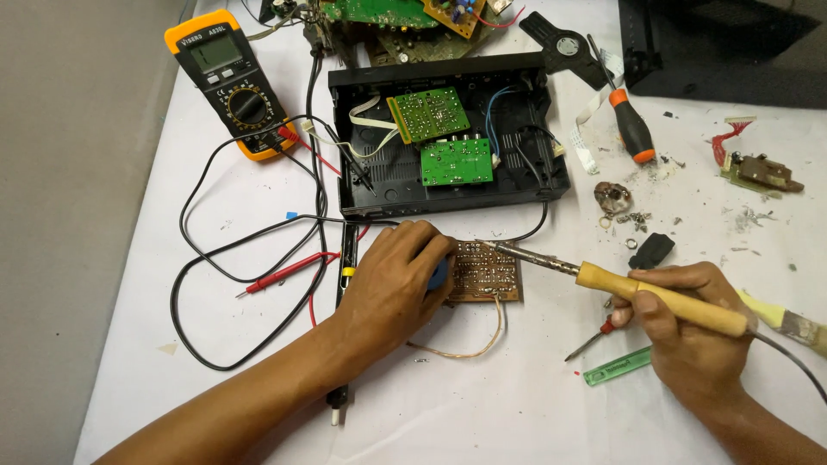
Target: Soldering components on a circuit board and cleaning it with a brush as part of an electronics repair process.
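Bench point(215, 379): white and cluttered, it carries everything; you work at its near middle, where both hands meet.
Black case point(448, 185): this open, lidless housing lies just beyond your work, its two green boards point(444, 138) facing up, close enough that its black cable reaches the spot you are working on.
Multimeter point(231, 82): yellow and black, it is parked at the far left, with its black and red leads point(258, 284) looping across the bench toward your left arm, out of the iron's path.
Left hand point(392, 280): you press it down, fingers curled and closed over the left edge of the brown board and something blue beneath your palm, which seems meant to pin the board flat.
Right hand point(689, 331): you grip the wooden handle like a pen, well back from the hot end, so the tip can be angled finely.
Soldering iron point(603, 280): it slants from your right hand up and left, its metal tip resting at the brown board's upper right corner.
Brown circuit board point(484, 274): it lies solder side up, between the black case and you, touching your left hand; it is small, rectangular, tan-brown and dotted with many dull silver joints, with a thin pale wire curling from its lower edge.
Orange-handled screwdriver point(631, 129): set aside at the far right.
Green ruler point(616, 366): just beside your right hand, with a small red screwdriver point(590, 342).
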